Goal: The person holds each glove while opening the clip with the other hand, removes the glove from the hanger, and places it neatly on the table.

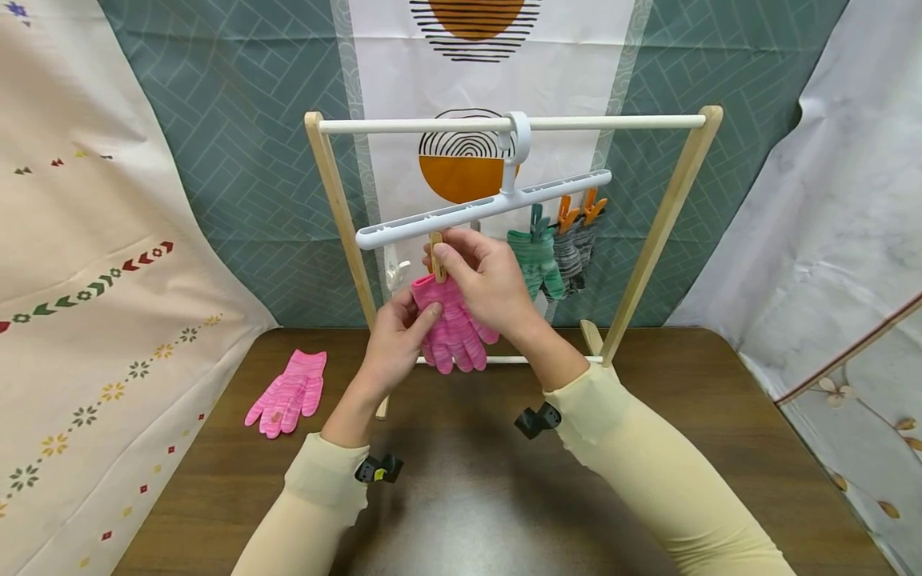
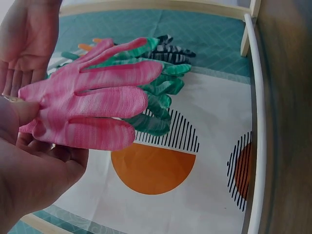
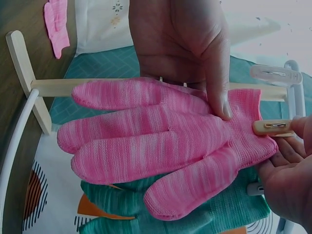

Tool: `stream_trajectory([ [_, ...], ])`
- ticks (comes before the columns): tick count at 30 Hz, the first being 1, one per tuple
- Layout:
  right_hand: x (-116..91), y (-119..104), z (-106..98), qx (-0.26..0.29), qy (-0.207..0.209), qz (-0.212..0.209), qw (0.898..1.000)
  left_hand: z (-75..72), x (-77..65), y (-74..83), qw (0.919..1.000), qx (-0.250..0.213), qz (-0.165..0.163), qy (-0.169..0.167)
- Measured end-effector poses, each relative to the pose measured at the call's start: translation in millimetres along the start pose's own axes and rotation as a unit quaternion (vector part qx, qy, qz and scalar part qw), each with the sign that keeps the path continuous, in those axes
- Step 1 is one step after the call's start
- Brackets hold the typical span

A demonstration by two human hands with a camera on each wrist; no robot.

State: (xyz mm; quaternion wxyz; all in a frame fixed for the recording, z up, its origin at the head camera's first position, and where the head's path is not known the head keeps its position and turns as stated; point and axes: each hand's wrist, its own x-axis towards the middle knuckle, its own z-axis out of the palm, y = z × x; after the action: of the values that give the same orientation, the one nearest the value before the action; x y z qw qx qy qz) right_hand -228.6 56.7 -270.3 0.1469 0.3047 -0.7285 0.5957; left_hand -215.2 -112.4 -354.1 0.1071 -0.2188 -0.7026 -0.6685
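Note:
A pink knit glove (image 1: 455, 328) hangs fingers-down below the light grey hanger (image 1: 468, 213). My left hand (image 1: 394, 336) pinches its edge near the cuff, thumb in front and fingers behind. With thumb and fingers my right hand (image 1: 490, 280) holds a tan clothespin (image 1: 438, 258) at the glove's cuff, just under the hanger bar. In the right wrist view the clothespin (image 3: 272, 127) overlaps the cuff, and the left thumb lies on the glove (image 3: 156, 131). The left wrist view shows the glove's (image 2: 97, 97) spread fingers in front of green gloves.
A second pink glove (image 1: 290, 394) lies on the brown table (image 1: 216, 480) at left. Green gloves (image 1: 533, 260) and grey-black gloves (image 1: 575, 252) hang from the hanger's right side by green and orange clips. A white clip (image 1: 393, 268) hangs at its left. A wooden rack (image 1: 663, 232) carries the hanger.

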Motion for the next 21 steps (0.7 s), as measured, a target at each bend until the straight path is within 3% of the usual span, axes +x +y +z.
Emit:
stream_trajectory([
  [21, -0.3, 3.8, 2.4, 0.003, 0.025, -0.013, 1.000, -2.2, -4.8, -0.3, 0.9998, 0.016, -0.004, 0.006],
])
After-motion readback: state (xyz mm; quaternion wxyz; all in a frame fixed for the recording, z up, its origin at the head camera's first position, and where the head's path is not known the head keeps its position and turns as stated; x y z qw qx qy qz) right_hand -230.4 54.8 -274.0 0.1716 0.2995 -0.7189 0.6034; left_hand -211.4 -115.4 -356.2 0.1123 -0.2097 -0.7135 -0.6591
